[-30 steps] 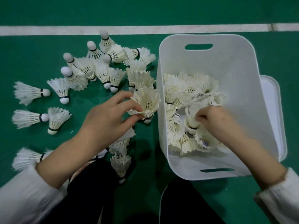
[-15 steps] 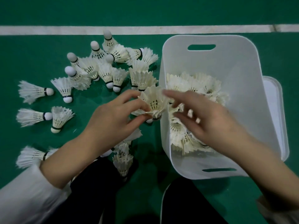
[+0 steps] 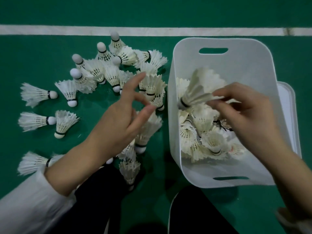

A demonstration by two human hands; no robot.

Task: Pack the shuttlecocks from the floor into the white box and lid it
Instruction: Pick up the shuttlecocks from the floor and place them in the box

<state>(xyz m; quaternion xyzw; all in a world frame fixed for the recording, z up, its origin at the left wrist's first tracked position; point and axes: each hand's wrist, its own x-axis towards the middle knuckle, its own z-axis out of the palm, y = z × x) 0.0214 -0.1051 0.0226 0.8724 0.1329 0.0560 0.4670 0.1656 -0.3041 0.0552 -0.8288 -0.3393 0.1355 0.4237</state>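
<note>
While the right hand (image 3: 243, 114) pinched one shuttlecock (image 3: 199, 89) by its feathers over the white box (image 3: 253, 65), cork pointing toward nine o'clock, the left hand (image 3: 125, 115) hung released, fingers spread, above the floor (image 3: 42, 56). Packing was midway, by my reading: a heap already lay inside the box, yet many loose shuttlecocks (image 3: 108, 71) were scattered from nine to twelve o'clock of the left hand. The lid (image 3: 288, 105) lay at three o'clock, partly under the box. Next would come dropping the held one in and picking another from the floor.
</note>
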